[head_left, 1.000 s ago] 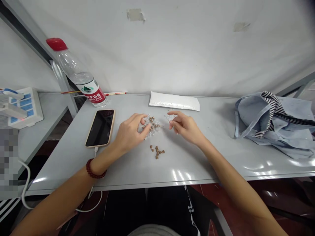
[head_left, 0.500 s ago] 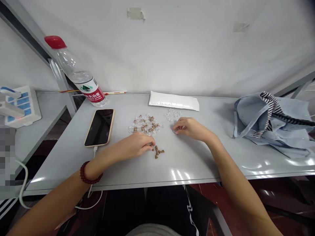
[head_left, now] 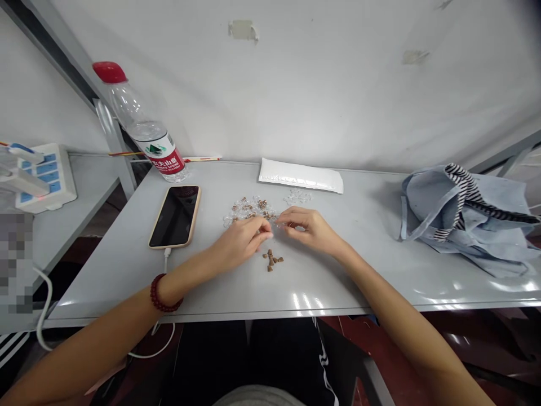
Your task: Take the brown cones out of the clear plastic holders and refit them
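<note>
My left hand [head_left: 247, 239] is closed in a pinch on what looks like a small cork, mostly hidden by the fingertips. Facing it, a hand's tips nearly touching, my right hand [head_left: 306, 225] pinches a tiny clear glass bottle [head_left: 278, 223]. Just below lies a loose group of brown corks [head_left: 271, 260]. Behind my left hand is a heap of small clear bottles with brown corks in them [head_left: 247, 208], partly covered by the hand. Farther back, a smaller group of clear bottles without visible corks [head_left: 298, 196] lies on the table.
A white padded packet [head_left: 301, 176] lies near the wall. At left are a phone [head_left: 175, 216] on a charging cable, a red-capped water bottle [head_left: 160, 148] and a power strip [head_left: 53, 180]. A light blue cloth bag [head_left: 469, 214] rests at right on the grey table [head_left: 359, 270].
My left hand has lifted from the corks and moved up and slightly right. My right hand has moved left with the tiny bottle, bringing both hands' fingertips close together.
</note>
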Demonstrator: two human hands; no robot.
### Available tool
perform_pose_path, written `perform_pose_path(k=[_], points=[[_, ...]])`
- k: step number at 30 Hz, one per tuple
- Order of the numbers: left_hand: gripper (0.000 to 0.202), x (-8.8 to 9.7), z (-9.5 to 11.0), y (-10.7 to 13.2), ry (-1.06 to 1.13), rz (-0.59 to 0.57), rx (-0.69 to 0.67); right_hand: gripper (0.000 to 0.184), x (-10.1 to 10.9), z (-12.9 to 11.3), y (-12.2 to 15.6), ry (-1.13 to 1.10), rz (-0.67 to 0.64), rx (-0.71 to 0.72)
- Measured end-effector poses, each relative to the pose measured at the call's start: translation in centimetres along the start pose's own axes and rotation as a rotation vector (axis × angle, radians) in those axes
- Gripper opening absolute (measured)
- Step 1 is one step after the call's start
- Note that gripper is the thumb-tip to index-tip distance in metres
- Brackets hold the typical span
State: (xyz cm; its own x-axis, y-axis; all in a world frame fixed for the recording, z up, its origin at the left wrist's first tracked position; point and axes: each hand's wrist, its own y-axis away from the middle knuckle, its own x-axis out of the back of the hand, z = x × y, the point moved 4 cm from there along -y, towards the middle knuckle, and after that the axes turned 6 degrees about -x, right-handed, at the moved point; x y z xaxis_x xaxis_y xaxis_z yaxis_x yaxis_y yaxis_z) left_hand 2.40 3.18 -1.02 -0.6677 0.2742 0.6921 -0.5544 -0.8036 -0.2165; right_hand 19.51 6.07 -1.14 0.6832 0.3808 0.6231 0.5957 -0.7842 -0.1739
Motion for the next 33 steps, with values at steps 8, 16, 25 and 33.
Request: perform_pose_path(k=[8, 16, 25, 33], points=[[0.015, 0.5, 0.0, 0.1, -0.019, 0.239, -0.174, 0.022, -1.1, -1.2, 0.0, -0.057, 0.006, 0.022], [0.017, 0.3, 0.3, -0.1, 0.029, 0.218, -0.16, 0.028, -2.2, -1.5, 0.1, -0.037, -0.017, 0.13], [0.036, 1.0, 0.4, -0.1, -0.066, 0.242, -0.155, 0.039, -3.2, -2.4, 1.1, 0.03, 0.103, 0.232], [0.021, 0.8, -0.3, -0.2, -0.153, 0.254, -0.141, 0.036, -2.4, -1.4, 0.1, 0.05, 0.158, 0.042]])
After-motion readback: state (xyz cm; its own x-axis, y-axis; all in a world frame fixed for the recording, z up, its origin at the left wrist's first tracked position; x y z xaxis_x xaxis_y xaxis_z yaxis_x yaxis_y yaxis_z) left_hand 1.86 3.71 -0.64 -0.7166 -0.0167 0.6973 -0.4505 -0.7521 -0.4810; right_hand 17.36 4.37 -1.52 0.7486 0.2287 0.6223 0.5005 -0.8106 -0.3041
